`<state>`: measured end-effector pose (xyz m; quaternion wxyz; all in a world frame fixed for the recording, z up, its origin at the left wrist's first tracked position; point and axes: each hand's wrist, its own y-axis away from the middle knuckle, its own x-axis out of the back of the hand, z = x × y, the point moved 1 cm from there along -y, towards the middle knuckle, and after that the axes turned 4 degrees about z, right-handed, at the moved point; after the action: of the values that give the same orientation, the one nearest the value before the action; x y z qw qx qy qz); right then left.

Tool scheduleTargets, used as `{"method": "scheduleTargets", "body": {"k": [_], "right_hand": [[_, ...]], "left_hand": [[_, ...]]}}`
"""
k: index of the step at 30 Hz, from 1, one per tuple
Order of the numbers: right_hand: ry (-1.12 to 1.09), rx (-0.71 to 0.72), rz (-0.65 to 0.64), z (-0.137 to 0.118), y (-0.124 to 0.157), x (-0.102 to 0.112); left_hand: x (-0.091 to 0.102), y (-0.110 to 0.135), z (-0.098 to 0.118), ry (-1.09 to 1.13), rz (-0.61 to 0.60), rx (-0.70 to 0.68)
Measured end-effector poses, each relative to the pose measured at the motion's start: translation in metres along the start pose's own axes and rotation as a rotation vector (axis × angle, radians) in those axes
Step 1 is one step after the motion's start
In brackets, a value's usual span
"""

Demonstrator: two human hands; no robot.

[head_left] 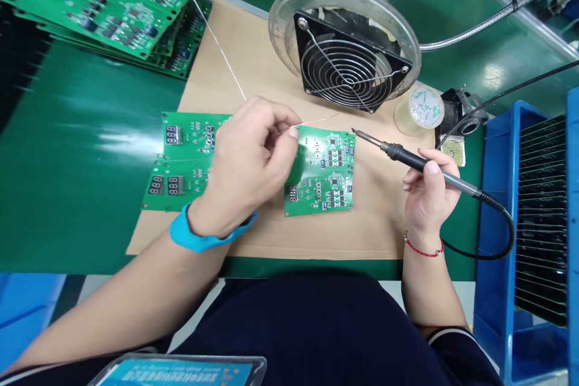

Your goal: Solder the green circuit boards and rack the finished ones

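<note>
Left hand (260,160) pinches wire (312,122) over board (337,172); right hand (432,193) grips iron (402,155), tip near board's corner.
Wire probably soft, bendy: pinch near end. Iron likely light: handle only. Board likely fragile: edges.

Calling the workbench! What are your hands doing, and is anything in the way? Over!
Left hand: pinching thin wire. Right hand: holding soldering iron, tip near circuit board, contact unclear. Circuit board partly hidden by left hand; fan just beyond.
</note>
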<state>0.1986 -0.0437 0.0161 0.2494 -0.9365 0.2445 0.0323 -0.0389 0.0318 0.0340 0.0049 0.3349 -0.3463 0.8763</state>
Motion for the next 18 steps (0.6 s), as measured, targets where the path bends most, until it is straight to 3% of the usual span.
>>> {"method": "scheduleTargets", "body": {"k": [2,3,8,13,18], "right_hand": [[0.011,-0.039,-0.025,-0.006,0.005,0.003],[0.019,-0.062,-0.038,-0.008,0.008,0.005],[-0.002,-0.111,0.005,-0.004,0.03,0.02],[-0.036,-0.083,0.058,0.006,0.038,0.028],[-0.044,-0.048,0.0,0.007,0.039,0.026]], "left_hand": [[0.005,0.0,0.003,0.112,0.001,0.102],[0.008,0.001,0.006,0.138,0.001,0.085],[0.015,0.019,0.028,0.019,-0.143,-0.205],[0.007,0.045,0.041,-0.058,-0.221,-0.296],[0.008,0.043,0.037,-0.136,-0.132,-0.289]]}}
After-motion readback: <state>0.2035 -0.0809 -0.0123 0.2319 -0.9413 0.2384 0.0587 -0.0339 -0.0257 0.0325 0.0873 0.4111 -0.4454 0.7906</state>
